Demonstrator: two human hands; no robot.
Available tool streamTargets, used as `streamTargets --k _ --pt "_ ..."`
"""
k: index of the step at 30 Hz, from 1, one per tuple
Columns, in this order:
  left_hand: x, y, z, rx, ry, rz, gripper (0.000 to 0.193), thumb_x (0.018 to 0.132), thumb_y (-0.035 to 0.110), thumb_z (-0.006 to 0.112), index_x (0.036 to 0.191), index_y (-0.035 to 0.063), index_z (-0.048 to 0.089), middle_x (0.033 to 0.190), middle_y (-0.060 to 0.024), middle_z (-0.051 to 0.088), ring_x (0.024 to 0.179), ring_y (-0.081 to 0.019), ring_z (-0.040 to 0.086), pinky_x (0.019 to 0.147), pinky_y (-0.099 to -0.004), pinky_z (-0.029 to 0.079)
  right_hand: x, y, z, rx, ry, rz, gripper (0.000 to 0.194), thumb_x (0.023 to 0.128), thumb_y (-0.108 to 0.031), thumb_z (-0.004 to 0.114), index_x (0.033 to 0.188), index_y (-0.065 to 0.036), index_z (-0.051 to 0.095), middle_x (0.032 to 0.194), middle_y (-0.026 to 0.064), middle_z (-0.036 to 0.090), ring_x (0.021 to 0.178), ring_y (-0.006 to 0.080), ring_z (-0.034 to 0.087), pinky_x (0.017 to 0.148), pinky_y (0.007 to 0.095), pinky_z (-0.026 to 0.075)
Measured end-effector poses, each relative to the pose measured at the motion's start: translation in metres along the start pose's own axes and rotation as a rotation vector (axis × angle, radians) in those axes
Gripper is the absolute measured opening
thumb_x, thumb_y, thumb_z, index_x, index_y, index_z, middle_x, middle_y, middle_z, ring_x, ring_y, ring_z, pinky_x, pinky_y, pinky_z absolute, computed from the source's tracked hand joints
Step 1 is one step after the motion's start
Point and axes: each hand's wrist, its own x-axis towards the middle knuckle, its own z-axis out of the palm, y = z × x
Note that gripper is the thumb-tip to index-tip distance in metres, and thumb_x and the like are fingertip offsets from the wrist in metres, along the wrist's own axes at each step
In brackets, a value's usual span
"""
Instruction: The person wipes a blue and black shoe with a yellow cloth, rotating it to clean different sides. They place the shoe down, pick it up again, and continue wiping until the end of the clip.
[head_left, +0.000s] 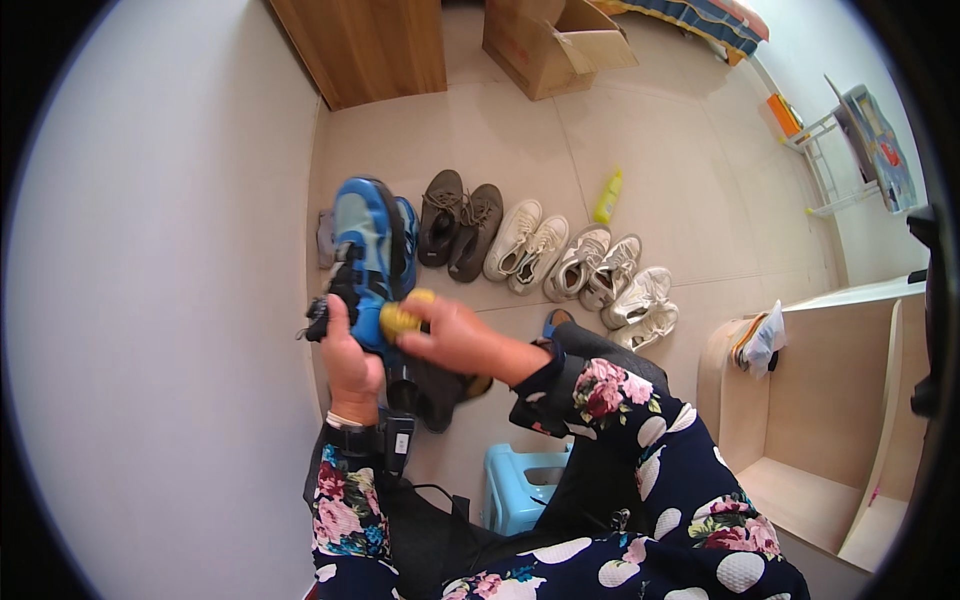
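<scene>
My left hand (349, 364) grips the heel end of a blue and grey lace-up sports shoe (358, 247), its toe pointing away from me. My right hand (442, 330), a little blurred, holds a yellow brush or sponge (401, 321) against the shoe's heel side. Which of the two it is, I cannot tell. Partly behind the held shoe is another blue shoe (407, 240). To the right, brown lace-up shoes (441, 217), cream sneakers (514, 240), white and grey sneakers (576, 262) and white sneakers (637, 296) stand in a row. Dark shoes (435, 401) lie below my hands.
A light blue plastic stool (510, 487) stands between my legs. The wall (187, 300) is close on the left. A yellow-green bottle (608, 196) lies beyond the row. Farther off are a cardboard box (525, 49) and a wooden cabinet (375, 52); a wooden shelf unit (817, 390) is at right.
</scene>
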Motion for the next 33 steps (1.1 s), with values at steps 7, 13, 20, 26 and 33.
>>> streamTargets --k 7,13,20,26,33 --pt "0.007 -0.002 -0.01 -0.116 -0.148 -0.039 0.045 0.102 0.038 0.047 0.132 0.0044 0.053 0.122 -0.0059 0.061 0.109 -0.0205 0.06 0.096 -0.0367 0.049 0.026 -0.005 -0.026 -0.061 0.435 -0.204 0.036 0.08 -0.026 0.071 0.109 -0.008 0.061 0.105 0.0213 0.058 0.092 0.041 0.061 0.081 0.0425 0.051" --pt "-0.005 -0.009 0.01 -0.14 -0.03 -0.193 0.042 0.103 0.032 0.048 0.133 0.0037 0.052 0.126 -0.0065 0.059 0.115 -0.0218 0.056 0.104 -0.0384 0.043 0.022 -0.001 -0.012 -0.149 0.365 -0.015 0.036 0.083 -0.026 0.07 0.111 -0.005 0.06 0.104 0.0219 0.061 0.097 0.0398 0.06 0.084 0.0401 0.05" --pt "0.007 0.003 -0.016 -0.224 -0.162 -0.093 0.051 0.102 0.043 0.045 0.13 0.0017 0.053 0.122 -0.0107 0.062 0.108 -0.0251 0.062 0.098 -0.0404 0.048 0.001 0.004 -0.003 -0.031 0.121 -0.236 0.038 0.078 -0.024 0.074 0.11 -0.006 0.064 0.103 0.0194 0.061 0.097 0.0371 0.061 0.084 0.0407 0.05" --pt "-0.002 -0.006 0.002 -0.288 -0.25 -0.221 0.048 0.103 0.041 0.043 0.131 0.0035 0.053 0.124 -0.0093 0.061 0.111 -0.0251 0.06 0.098 -0.0418 0.048 0.039 -0.003 -0.035 -0.203 0.49 -0.026 0.037 0.081 -0.028 0.071 0.111 -0.008 0.062 0.102 0.0222 0.06 0.095 0.0403 0.061 0.081 0.0426 0.052" --pt "0.006 0.002 -0.018 -0.283 -0.111 -0.258 0.052 0.102 0.044 0.042 0.134 0.004 0.05 0.123 -0.0104 0.061 0.11 -0.0267 0.061 0.101 -0.0421 0.046 -0.021 -0.001 0.013 -0.06 -0.125 -0.156 0.037 0.076 -0.025 0.072 0.11 -0.01 0.064 0.102 0.0215 0.061 0.092 0.04 0.062 0.081 0.0427 0.052"
